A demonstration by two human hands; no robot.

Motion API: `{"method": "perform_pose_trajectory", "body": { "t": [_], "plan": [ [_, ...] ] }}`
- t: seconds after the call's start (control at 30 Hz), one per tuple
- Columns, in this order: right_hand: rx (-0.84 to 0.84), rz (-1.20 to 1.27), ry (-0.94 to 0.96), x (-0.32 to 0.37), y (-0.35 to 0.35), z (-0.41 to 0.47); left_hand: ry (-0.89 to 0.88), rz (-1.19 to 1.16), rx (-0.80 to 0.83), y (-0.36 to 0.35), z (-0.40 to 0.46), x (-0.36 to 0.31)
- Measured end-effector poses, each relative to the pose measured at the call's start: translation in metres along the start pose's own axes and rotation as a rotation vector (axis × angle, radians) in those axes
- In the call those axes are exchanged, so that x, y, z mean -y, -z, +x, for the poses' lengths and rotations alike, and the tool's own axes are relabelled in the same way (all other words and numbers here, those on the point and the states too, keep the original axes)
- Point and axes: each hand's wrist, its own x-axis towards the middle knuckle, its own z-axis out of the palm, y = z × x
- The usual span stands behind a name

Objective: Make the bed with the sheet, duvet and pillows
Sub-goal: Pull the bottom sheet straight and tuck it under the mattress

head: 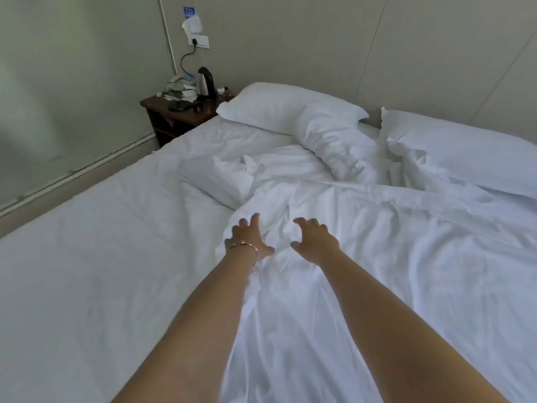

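While both arms reach out, left hand (pixel 250 238) released, right hand (pixel 315 238) released, over rumpled duvet (pixel 377 257)

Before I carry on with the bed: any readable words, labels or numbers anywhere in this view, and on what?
No text can be read.
Small blue card on the wall above the white wall socket: pale markings, too blurred to read.
Papers on the dark wooden bedside table: too small to read.
White bedding: no print visible.
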Motion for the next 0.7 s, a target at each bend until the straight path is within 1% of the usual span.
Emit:
{"method": "perform_pose_trajectory", "body": {
  "t": [0.07, 0.13, 0.17, 0.27, 0.37, 0.43, 0.53, 0.63, 0.7],
  "plan": [
    [-0.043, 0.029, -0.001, -0.002, -0.006, 0.028, -0.001, 0.036, -0.080, -0.005, 0.025, 0.003],
    [-0.071, 0.018, 0.015, 0.000, -0.011, 0.059, 0.041, 0.064, -0.121, -0.008, 0.050, 0.015],
    [-0.076, -0.005, 0.028, -0.001, -0.013, 0.074, 0.060, 0.063, -0.117, -0.010, 0.061, 0.018],
    [-0.051, -0.100, 0.039, -0.005, -0.020, 0.114, 0.096, 0.055, -0.009, -0.026, 0.085, 0.026],
    [-0.065, -0.235, 0.071, -0.011, -0.032, 0.148, 0.089, -0.130, 0.075, -0.066, 0.092, 0.035],
    [-0.090, -0.356, 0.110, -0.019, -0.036, 0.169, 0.117, -0.167, 0.084, -0.102, 0.084, 0.037],
    [-0.085, -0.507, 0.144, -0.032, -0.033, 0.196, 0.164, -0.120, 0.049, -0.146, 0.081, 0.045],
    [-0.034, -0.516, 0.159, -0.038, -0.043, 0.208, 0.195, -0.230, 0.065, -0.160, 0.090, 0.058],
    [-0.045, -0.523, 0.169, -0.039, -0.061, 0.201, 0.187, -0.269, 0.085, -0.162, 0.096, 0.061]
  ]
}}
